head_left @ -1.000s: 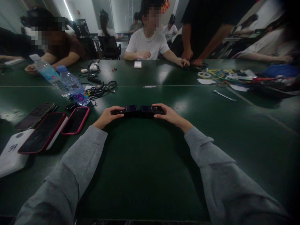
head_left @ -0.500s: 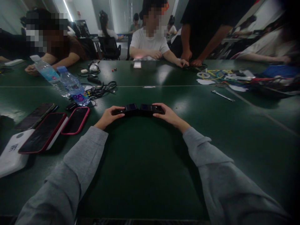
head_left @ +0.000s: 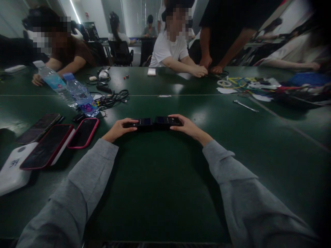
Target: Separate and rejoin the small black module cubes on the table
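Note:
My left hand is closed around the outer end of a small black device with a screen. A matching black device is gripped at its outer end by my right hand. Both devices are held end to end over the green table, screens facing up. Their inner ends nearly meet; whether they touch I cannot tell. Thumbs press the near sides and fingers the far sides.
Phones, a white box and two water bottles stand to the left. Black cables lie behind. A wrench and tangled wires lie right. A person in white sits opposite.
The two devices have tilted to lie more level, the left one's inner end dropping slightly. Across the table, the person in white has leaned to the right, with both hands together.

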Demonstrator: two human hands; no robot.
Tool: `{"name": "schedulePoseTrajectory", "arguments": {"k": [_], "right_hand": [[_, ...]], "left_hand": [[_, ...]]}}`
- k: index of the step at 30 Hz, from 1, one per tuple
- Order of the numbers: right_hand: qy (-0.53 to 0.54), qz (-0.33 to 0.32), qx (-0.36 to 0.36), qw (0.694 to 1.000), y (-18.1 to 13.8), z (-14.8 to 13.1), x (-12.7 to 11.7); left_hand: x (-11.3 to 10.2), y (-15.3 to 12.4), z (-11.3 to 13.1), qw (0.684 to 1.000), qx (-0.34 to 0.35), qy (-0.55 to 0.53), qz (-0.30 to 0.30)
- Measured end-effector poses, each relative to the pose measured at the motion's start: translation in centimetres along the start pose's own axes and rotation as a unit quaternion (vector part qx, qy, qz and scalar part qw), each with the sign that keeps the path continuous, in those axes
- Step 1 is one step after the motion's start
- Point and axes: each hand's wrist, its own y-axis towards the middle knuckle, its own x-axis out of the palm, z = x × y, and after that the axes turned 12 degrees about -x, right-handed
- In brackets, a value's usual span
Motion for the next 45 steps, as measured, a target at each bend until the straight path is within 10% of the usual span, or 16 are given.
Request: {"name": "schedulePoseTrajectory", "arguments": {"k": [21, 29, 37, 45], "right_hand": [[-0.105, 0.067, -0.021, 0.992, 0.0, -0.1, 1.6], [-0.25, 0.118, -0.05, 0.96, -0.2, -0.2, 2.7], [-0.432, 0.161, -0.046, 0.886, -0.1, -0.8, 4.6], [-0.369, 0.092, -0.067, 0.923, 0.3, -2.1, 7.3]], "left_hand": [[1.1, 0.1, -0.1, 0.99, 0.049, 0.072, 0.114], [2.0, -0.5, 0.2, 0.922, 0.1, 0.288, 0.239], [5.4, -1.7, 2.5, 0.88, 0.13, 0.423, 0.171], [6.8, -1.8, 2.5, 0.879, 0.159, 0.431, 0.129]]}}
